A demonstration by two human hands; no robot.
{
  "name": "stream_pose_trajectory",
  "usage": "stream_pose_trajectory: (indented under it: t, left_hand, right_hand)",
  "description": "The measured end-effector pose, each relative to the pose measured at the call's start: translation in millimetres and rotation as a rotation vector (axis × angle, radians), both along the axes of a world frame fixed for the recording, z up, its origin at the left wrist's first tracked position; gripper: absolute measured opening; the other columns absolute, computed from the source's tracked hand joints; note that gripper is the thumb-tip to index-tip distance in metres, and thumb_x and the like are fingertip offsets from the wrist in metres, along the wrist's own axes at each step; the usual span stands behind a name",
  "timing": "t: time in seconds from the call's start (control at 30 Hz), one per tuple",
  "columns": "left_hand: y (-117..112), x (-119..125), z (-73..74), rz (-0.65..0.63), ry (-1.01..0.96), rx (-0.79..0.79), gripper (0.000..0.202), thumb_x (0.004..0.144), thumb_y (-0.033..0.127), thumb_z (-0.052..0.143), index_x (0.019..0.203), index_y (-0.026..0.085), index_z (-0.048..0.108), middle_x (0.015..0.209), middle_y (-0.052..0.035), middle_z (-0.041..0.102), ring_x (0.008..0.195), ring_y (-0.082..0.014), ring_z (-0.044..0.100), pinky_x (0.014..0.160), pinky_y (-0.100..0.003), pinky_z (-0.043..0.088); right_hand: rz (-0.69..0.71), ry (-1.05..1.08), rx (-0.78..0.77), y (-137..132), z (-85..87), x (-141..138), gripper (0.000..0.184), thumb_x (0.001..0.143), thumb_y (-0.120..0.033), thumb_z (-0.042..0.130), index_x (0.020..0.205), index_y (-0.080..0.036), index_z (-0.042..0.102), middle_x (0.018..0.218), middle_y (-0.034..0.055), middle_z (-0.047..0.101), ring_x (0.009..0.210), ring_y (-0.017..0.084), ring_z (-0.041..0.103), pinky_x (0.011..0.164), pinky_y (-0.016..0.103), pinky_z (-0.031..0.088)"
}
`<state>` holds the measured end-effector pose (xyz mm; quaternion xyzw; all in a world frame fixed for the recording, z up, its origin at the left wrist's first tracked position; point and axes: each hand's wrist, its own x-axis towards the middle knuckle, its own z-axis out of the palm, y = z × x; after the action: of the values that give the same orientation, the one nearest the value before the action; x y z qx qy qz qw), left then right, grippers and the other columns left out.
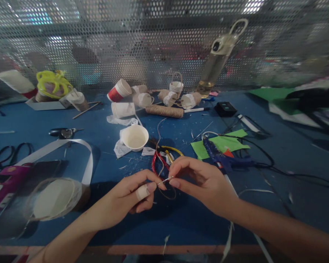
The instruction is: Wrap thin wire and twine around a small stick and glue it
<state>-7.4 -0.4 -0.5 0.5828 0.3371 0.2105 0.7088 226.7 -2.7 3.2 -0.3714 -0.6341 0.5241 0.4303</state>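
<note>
My left hand (138, 193), with a bandage on its thumb, pinches one end of a short, thin, silvery wire (166, 180). At its other end, the thumb and forefinger of my right hand (200, 180) are closed on the same wire. A loose brown strand of twine (159, 133) runs down toward the fingers and loops below them; whether it is joined to the wire I cannot tell. Just beyond my hands lie red-handled pliers (155, 162) and a yellow-handled tool (174, 149), partly covered. Behind these is a white paper cup (135, 138), its opening facing me.
A blue glue gun (222, 155) rests by green paper (235, 140) on the right. At left are a ribbon-handled cup basket (57, 199) and a purple glue gun (9, 180). Behind stand a twine spool (164, 111), several small cups and a tilted bottle (215, 60) against perforated metal.
</note>
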Motion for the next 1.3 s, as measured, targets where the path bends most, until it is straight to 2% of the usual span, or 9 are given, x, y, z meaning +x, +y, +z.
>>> stream_pose_trajectory:
  t: [0.8, 1.3]
  left_hand:
    - [0.9, 3.8, 2.0, -0.003, -0.027, -0.002, 0.024, 0.104, 0.036, 0.043, 0.106, 0.019, 0.06, 0.059, 0.0083, 0.039, 0.052, -0.0073, 0.032, 0.052, -0.021, 0.028]
    - [0.3, 3.3, 1.8, -0.002, -0.041, -0.02, 0.025, 0.105, 0.035, 0.042, 0.106, 0.018, 0.059, 0.058, 0.0084, 0.04, 0.051, -0.0083, 0.032, 0.053, -0.023, 0.028]
  right_hand:
    - [-0.032, -0.071, 0.165, -1.1, -0.6, 0.4, 0.006, 0.089, -0.015, 0.066, 0.089, -0.021, 0.063, 0.086, -0.0005, 0.064, 0.079, 0.012, 0.063, 0.074, 0.023, 0.054]
    - [-0.058, -0.037, 0.079, -2.5, -2.2, -0.5, 0.002, 0.09, -0.021, 0.068, 0.09, -0.022, 0.066, 0.086, 0.0005, 0.069, 0.079, 0.014, 0.065, 0.074, 0.024, 0.054]
